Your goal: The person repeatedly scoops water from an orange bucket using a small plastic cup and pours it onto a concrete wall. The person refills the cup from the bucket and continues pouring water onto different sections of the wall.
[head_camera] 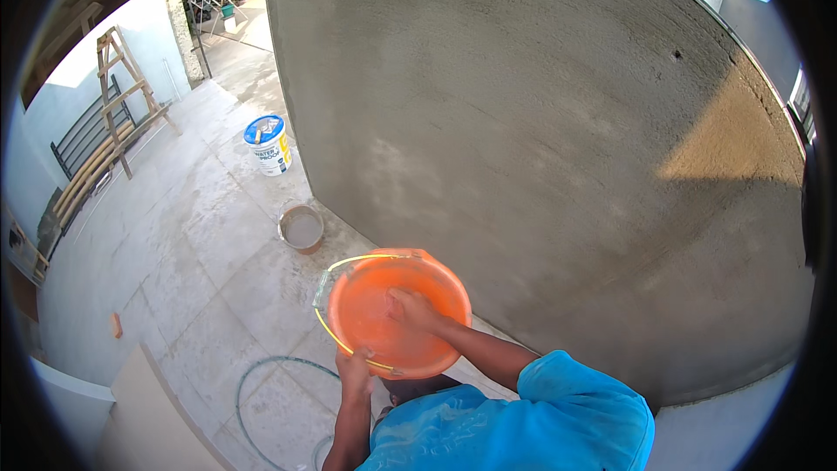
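An orange plastic bucket is held up before me, with its open mouth facing upward. My left hand grips the near-left rim, close to the yellow wire handle, which lies over to the left side. Inside the bucket is my right hand, reaching down towards the bottom. Its fingertips are blurred against the orange, and whether they hold anything cannot be made out. The bucket's contents are unclear too. A grey plastered wall rises just beyond the bucket and to the right.
A smaller bucket with grey contents stands by the wall's foot. Behind it is a white paint pail with a blue lid. A green hose loops over the tiled floor. A wooden stepladder leans far left, near an orange block.
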Demonstrator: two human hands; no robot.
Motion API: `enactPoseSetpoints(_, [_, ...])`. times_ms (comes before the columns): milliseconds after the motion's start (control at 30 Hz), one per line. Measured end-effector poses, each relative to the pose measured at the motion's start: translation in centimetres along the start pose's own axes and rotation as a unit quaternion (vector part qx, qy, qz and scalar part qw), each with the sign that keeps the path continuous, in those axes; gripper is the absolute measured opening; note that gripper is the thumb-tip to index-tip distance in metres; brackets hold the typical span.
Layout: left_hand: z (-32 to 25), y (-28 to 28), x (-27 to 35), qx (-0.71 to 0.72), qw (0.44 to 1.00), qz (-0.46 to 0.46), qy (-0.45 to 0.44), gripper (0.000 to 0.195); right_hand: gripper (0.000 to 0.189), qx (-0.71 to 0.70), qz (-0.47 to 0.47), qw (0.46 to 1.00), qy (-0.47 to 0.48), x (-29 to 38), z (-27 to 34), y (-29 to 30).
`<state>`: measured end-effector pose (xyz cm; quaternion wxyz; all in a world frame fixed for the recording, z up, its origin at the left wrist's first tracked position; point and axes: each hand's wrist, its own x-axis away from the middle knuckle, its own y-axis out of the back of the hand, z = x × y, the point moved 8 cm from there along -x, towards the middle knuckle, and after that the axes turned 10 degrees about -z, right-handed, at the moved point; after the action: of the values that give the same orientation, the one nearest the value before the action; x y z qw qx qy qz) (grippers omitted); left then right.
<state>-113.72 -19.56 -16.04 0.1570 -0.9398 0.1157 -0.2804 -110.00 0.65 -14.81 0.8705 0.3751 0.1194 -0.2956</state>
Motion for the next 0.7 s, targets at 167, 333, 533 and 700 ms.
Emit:
enactPoseSetpoints(167, [-3.0,1.2,-4.5,0.026,0.996,-0.079,-0.005,0.058,0.032,-0.053,0.035,0.997,-0.044,-19.6,6.6,4.1])
enactPoseSetpoints(333, [-6.7,2.6,-9.6,0.016,0.993,-0.107,-0.04,0.059,0.035,-0.143,-0.14,0.976,0.091,-43.1,13.3,10.9])
enactPoseSetpoints(533, [-11.9,0.8,-14.2,0.028,0.991,-0.108,-0.077,0.061,0.038,-0.018,-0.403,0.883,0.24,-56.1,17.8,26.2])
enactPoseSetpoints(700, [-14.0,1.6,-16.4,0.047,0.987,-0.146,-0.049,0.056,0.038,0.039,-0.381,0.91,0.159,-52.5,16.8,31.7])
